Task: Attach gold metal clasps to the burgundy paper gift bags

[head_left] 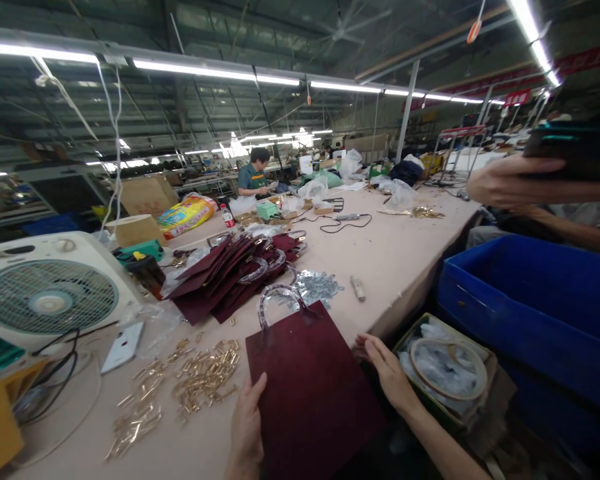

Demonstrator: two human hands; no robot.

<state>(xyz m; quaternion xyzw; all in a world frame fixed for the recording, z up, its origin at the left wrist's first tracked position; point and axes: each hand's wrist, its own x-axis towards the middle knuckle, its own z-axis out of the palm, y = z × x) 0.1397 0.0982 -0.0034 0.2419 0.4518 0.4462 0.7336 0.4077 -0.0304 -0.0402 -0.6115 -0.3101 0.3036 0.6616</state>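
A dark burgundy bag panel (310,380) with a plastic-wrapped handle (280,290) is tilted up at the table's front edge. My left hand (249,420) grips its left edge, thumb on the front face and fingers behind. My right hand (387,370) is beside the panel's right edge, fingers stretched out and holding nothing; whether it touches the panel I cannot tell. Gold metal fittings (207,373) lie loose to the left. Behind the handle are a heap of small silver metal pieces (317,288) and a stack of similar burgundy bag pieces (225,273).
A box fan (50,293) and a white phone (123,347) stand and lie at left. A small tube (357,289) is on the table. At right are a blue bin (520,287), an open box (445,367) and another person's hand (513,179) holding a dark object. A co-worker (254,177) sits farther back.
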